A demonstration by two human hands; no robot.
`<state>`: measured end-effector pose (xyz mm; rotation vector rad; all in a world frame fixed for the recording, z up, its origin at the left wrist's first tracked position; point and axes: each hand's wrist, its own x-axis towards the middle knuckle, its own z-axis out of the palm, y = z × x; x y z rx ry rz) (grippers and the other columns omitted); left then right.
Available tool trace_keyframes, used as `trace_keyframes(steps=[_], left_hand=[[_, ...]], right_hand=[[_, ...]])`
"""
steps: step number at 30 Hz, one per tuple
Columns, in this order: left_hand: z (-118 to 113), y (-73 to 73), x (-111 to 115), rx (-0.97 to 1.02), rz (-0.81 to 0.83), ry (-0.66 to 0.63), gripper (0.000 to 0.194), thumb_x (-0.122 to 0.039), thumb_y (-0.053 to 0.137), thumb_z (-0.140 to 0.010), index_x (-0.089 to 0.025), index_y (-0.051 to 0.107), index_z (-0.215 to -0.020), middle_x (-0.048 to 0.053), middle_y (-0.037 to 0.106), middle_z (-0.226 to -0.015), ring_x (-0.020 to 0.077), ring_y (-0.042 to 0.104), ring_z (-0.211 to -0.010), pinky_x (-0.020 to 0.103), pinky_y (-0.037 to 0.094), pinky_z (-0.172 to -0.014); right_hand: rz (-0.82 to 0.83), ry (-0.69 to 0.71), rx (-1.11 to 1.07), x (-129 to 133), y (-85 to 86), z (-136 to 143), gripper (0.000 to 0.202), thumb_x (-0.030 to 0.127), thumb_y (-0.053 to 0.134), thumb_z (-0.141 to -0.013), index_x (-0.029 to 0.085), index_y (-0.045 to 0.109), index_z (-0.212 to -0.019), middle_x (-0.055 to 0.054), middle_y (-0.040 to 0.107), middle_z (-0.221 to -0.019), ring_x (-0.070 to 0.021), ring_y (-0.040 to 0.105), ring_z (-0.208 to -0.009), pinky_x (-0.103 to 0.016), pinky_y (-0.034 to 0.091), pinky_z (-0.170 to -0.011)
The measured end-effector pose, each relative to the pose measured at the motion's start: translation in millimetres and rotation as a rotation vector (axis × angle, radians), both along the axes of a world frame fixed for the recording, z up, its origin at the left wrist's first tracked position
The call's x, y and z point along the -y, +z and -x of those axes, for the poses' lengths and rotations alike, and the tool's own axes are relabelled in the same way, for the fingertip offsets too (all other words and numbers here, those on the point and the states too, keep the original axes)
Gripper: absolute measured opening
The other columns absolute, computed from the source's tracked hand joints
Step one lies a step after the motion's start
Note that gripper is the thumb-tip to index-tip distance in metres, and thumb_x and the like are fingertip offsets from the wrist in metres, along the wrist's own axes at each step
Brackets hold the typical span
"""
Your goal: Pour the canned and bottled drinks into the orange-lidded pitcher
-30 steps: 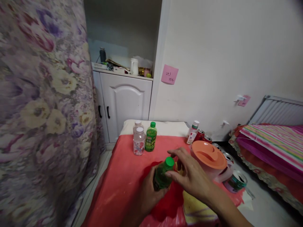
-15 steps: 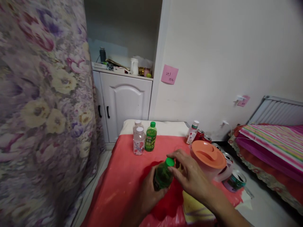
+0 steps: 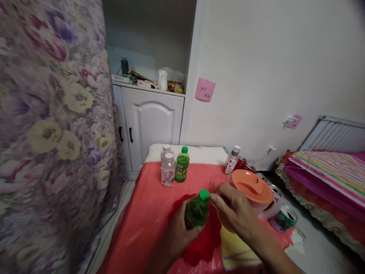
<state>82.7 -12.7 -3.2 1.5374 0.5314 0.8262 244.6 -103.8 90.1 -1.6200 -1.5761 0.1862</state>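
Observation:
My left hand point(image 3: 181, 228) is wrapped round a green-capped bottle point(image 3: 197, 211), which it holds upright, slightly tilted, over a red scalloped dish point(image 3: 201, 251). Just right of the green cap is my right hand point(image 3: 235, 209), its fingers curled and the thumb tip close to the cap. Whether anything is between those fingers is hidden. Farther back on the red-covered table point(image 3: 137, 213) stand a second green bottle point(image 3: 181, 165) and two clear bottles with white caps, the front one point(image 3: 168, 170) printed with a figure.
On the right are a pitcher with an orange lid point(image 3: 252, 186), a white-capped bottle point(image 3: 233, 160) and several cans, one of them green point(image 3: 283, 219). A yellow cloth point(image 3: 239, 251) lies near the front edge. A floral curtain point(image 3: 57, 133) hangs at the left.
My right hand has drawn back from the green cap to the right, and its fingers have curled in. My left hand and its bottle stay nearly where they were.

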Motion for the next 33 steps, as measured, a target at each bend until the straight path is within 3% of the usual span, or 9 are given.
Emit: trace_keyframes(steps=[3, 8, 14, 18, 20, 24, 26, 30, 33], left_hand=[[0.0, 1.7, 0.5, -0.019, 0.015, 0.017, 0.066, -0.03, 0.077, -0.067, -0.017, 0.057, -0.128, 0.012, 0.071, -0.124, 0.0308, 0.066, -0.114, 0.04, 0.05, -0.099], [-1.3, 4.2, -0.9, 0.003, 0.018, 0.014, 0.064, -0.03, 0.077, -0.067, -0.018, 0.058, -0.127, 0.011, 0.072, -0.123, 0.03, 0.067, -0.113, 0.038, 0.051, -0.098], [0.1, 2.3, -0.9, -0.023, -0.003, 0.015, 0.062, -0.026, 0.076, -0.068, -0.019, 0.056, -0.127, 0.01, 0.071, -0.122, 0.0288, 0.065, -0.113, 0.039, 0.05, -0.099], [-0.3, 0.5, -0.4, -0.018, -0.007, 0.01, 0.06, -0.03, 0.076, -0.069, -0.018, 0.057, -0.125, 0.01, 0.071, -0.121, 0.0292, 0.066, -0.111, 0.039, 0.051, -0.097], [-0.4, -1.2, -0.5, -0.016, -0.019, 0.011, 0.062, -0.03, 0.077, -0.069, -0.018, 0.057, -0.127, 0.011, 0.071, -0.124, 0.0297, 0.066, -0.113, 0.04, 0.051, -0.098], [0.6, -1.4, 0.4, -0.029, -0.035, 0.002, 0.064, -0.025, 0.077, -0.069, -0.019, 0.057, -0.13, 0.011, 0.07, -0.128, 0.0299, 0.066, -0.115, 0.041, 0.05, -0.101], [0.8, 1.1, 1.3, -0.033, -0.012, 0.002, 0.065, -0.025, 0.077, -0.068, -0.018, 0.057, -0.129, 0.012, 0.071, -0.128, 0.0305, 0.066, -0.116, 0.041, 0.05, -0.102], [0.0, 3.5, 1.3, -0.012, -0.01, -0.026, 0.064, -0.029, 0.077, -0.069, -0.018, 0.057, -0.129, 0.012, 0.071, -0.128, 0.0309, 0.066, -0.114, 0.041, 0.05, -0.1], [-0.7, -0.5, -0.2, -0.018, -0.03, -0.021, 0.062, -0.03, 0.077, -0.071, -0.018, 0.056, -0.128, 0.013, 0.07, -0.128, 0.0307, 0.067, -0.113, 0.041, 0.052, -0.098]], right_hand=[[-0.055, -0.016, 0.005, -0.3, 0.8, -3.5, 0.039, 0.044, 0.048, -0.104, 0.022, 0.053, -0.073, 0.001, 0.054, -0.069, -0.015, 0.052, -0.065, -0.028, 0.037, -0.061], [-0.042, 0.062, -0.027, 0.2, -0.9, -0.6, 0.025, 0.036, 0.048, -0.104, 0.022, 0.063, -0.118, -0.005, 0.067, -0.105, -0.0189, 0.063, -0.096, -0.03, 0.045, -0.084], [-0.024, 0.022, -0.068, 4.3, -5.4, 1.4, 0.044, 0.045, 0.043, -0.105, 0.021, 0.054, -0.07, 0.001, 0.051, -0.066, -0.0152, 0.049, -0.063, -0.029, 0.036, -0.06], [-0.087, 0.01, -0.06, 2.6, -1.9, 1.0, 0.024, 0.039, 0.052, -0.102, 0.02, 0.066, -0.107, -0.004, 0.066, -0.095, -0.0181, 0.061, -0.086, -0.03, 0.044, -0.077], [-0.06, 0.034, -0.053, 2.1, -2.4, 1.8, 0.026, 0.038, 0.054, -0.101, 0.021, 0.064, -0.119, -0.005, 0.068, -0.103, -0.0188, 0.062, -0.091, -0.031, 0.045, -0.08], [-0.012, 0.02, -0.074, 3.7, -7.3, 3.5, 0.038, 0.044, 0.051, -0.102, 0.02, 0.06, -0.074, 0.001, 0.057, -0.066, -0.0143, 0.052, -0.061, -0.028, 0.036, -0.058], [-0.04, -0.011, -0.089, 4.4, -8.1, 3.9, 0.042, 0.044, 0.051, -0.102, 0.021, 0.056, -0.068, 0.002, 0.052, -0.06, -0.0138, 0.048, -0.057, -0.028, 0.034, -0.054], [-0.139, -0.028, -0.02, 2.0, -6.1, 4.2, 0.017, 0.033, 0.06, -0.097, 0.021, 0.066, -0.108, -0.002, 0.065, -0.091, -0.0154, 0.058, -0.072, -0.028, 0.043, -0.066], [-0.031, 0.052, 0.069, -1.7, -5.9, 4.6, 0.034, 0.027, 0.066, -0.093, 0.024, 0.06, -0.127, -0.005, 0.063, -0.108, -0.0161, 0.06, -0.077, -0.03, 0.047, -0.07]])
